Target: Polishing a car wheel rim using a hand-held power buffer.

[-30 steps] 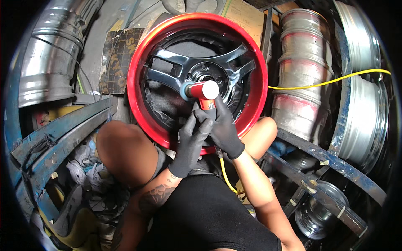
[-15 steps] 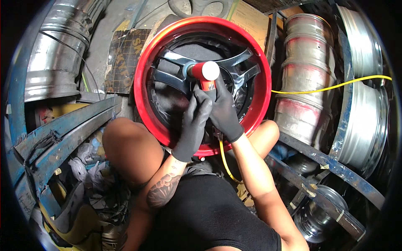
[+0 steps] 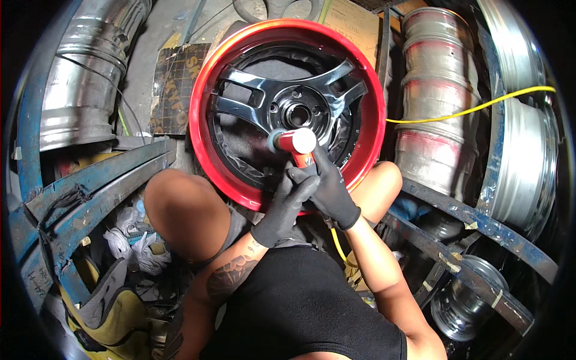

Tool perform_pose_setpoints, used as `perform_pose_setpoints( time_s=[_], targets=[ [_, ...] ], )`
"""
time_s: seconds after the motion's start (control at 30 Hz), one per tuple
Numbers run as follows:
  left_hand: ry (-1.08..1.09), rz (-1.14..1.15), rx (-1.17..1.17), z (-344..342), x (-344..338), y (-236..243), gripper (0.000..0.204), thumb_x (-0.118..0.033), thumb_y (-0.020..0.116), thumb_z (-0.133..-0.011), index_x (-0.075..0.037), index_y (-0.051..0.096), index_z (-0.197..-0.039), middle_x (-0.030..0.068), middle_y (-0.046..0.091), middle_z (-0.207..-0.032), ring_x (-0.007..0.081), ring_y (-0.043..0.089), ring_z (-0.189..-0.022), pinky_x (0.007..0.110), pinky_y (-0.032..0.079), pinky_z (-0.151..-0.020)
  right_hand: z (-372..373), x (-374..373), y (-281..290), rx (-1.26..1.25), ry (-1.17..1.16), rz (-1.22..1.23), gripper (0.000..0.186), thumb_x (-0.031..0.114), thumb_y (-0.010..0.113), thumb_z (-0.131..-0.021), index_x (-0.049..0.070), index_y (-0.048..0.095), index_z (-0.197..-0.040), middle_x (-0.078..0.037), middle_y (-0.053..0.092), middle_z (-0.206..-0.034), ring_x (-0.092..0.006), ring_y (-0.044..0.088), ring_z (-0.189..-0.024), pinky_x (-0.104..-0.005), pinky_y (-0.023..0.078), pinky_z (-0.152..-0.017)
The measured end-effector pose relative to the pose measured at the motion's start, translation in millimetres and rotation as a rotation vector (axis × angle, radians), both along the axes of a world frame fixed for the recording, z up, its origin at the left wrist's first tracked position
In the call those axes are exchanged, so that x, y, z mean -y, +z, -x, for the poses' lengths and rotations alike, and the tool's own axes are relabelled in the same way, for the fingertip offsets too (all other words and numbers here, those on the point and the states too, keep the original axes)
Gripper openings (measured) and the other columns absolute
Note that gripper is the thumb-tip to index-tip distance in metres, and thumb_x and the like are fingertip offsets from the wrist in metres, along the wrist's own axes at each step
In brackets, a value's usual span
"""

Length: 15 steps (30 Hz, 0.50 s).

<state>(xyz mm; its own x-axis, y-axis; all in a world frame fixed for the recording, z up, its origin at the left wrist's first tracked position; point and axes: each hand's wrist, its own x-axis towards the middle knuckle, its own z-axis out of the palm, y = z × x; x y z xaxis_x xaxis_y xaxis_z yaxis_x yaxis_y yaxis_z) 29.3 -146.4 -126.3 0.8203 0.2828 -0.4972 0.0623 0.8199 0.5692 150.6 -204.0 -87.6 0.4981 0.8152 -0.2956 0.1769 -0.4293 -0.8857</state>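
Observation:
A wheel rim [image 3: 197, 123] with a glossy red barrel and dark three-arm spokes [image 3: 273, 87] lies in front of me, between my knees. Over its near half I hold a red air grinder [image 3: 297, 144] with a white round cap and a small round blue-grey pad [image 3: 276, 140] pointing left. My right hand [image 3: 333, 191], in a black glove, is wrapped round the grinder's body. Against it my gloved left hand [image 3: 287, 205] is closed on the same tool. The pad is by the left-hand spoke near the hub [image 3: 298, 114]; whether it touches I cannot tell.
Stacked metal barrels [image 3: 437, 96] stand at right behind a blue steel frame [image 3: 480, 222], with shiny rims [image 3: 523, 168] beyond. More barrels [image 3: 87, 78] stand at far left, above blue bars [image 3: 99, 171]. A yellow hose [image 3: 474, 110] crosses at right; cardboard [image 3: 174, 90] lies at far left.
Both hands and the grinder have come nearer to me, down from the upper spokes. The hub, covered before, now shows. The view has shifted slightly.

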Motion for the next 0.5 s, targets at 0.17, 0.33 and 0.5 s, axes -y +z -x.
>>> perform_pose_setpoints(
  time_s=[0.17,0.33,0.5],
  targets=[
    [-0.126,0.228,0.080,-7,13,4,0.068,-0.029,0.056,-0.112,-0.013,0.019,-0.167,0.0130,0.041,-0.159,0.0265,0.049,-0.146,0.047,0.052,-0.114,-8,19,13,-0.011,-0.045,0.067,0.074,0.019,0.072,-0.103,0.007,0.035,-0.166,-0.021,0.068,-0.137,-0.0202,0.065,-0.127,-0.0373,0.051,-0.105],
    [-0.154,0.317,0.056,5,27,5,0.070,-0.024,0.056,-0.112,-0.015,0.014,-0.167,0.0147,0.040,-0.160,0.0296,0.050,-0.146,0.050,0.053,-0.113,-5,34,22,-0.046,0.043,0.125,0.073,0.018,0.071,-0.102,0.009,0.036,-0.166,-0.021,0.069,-0.135,-0.0208,0.066,-0.126,-0.0374,0.052,-0.103],
    [-0.272,0.480,0.069,24,45,14,0.066,-0.028,0.073,-0.104,-0.011,0.030,-0.151,0.0116,0.057,-0.138,0.0227,0.065,-0.123,0.043,0.060,-0.099,4,73,28,-0.076,0.187,0.142,0.082,0.020,0.071,-0.103,0.005,0.026,-0.169,-0.021,0.061,-0.149,-0.0233,0.063,-0.133,-0.0367,0.049,-0.110]
  ],
)
